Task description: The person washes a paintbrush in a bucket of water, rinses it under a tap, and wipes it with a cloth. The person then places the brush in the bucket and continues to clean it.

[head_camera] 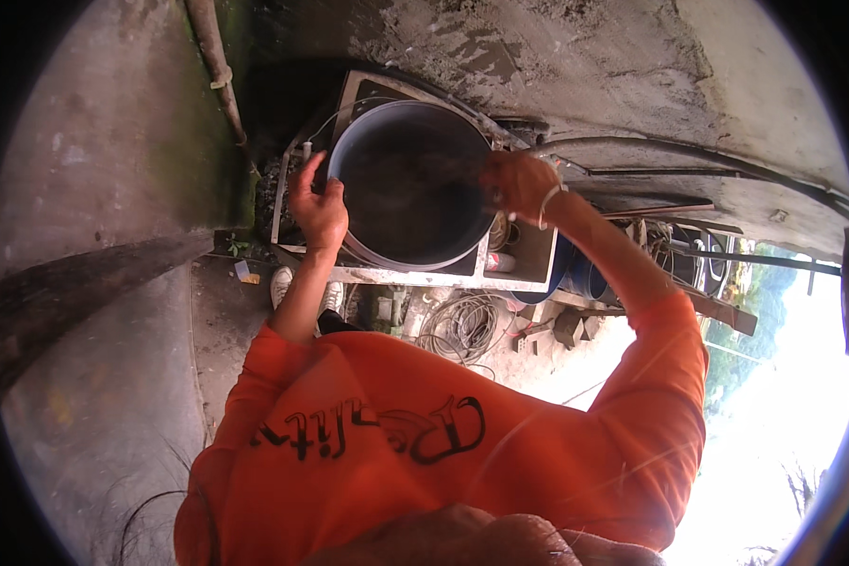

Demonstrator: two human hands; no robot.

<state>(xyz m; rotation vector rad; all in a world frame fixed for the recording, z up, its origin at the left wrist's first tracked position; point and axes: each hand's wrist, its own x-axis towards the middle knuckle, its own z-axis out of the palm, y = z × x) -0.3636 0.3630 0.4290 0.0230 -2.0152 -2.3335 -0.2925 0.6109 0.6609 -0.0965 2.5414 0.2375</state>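
A large round grey metal pot [410,205] with a dark inside is in front of me, over a sink-like basin unit with a pale rim [424,278]. My left hand [320,216] grips the pot's left side, thumb at the rim and index finger raised apart. At the opposite rim is my right hand [522,185], its fingers curled and blurred. Whether it grips the rim or holds something small cannot be made out. A pale band circles the right wrist. The pot's bottom is too dark to read.
A bottle [499,262] lies in the unit's right compartment. Below are a coiled hose [463,329] and hollow bricks [530,338]. Blue barrels [584,278] stand to the right. A black pipe [693,152] runs along the rough wall [573,64]; another pipe [216,67] descends at left.
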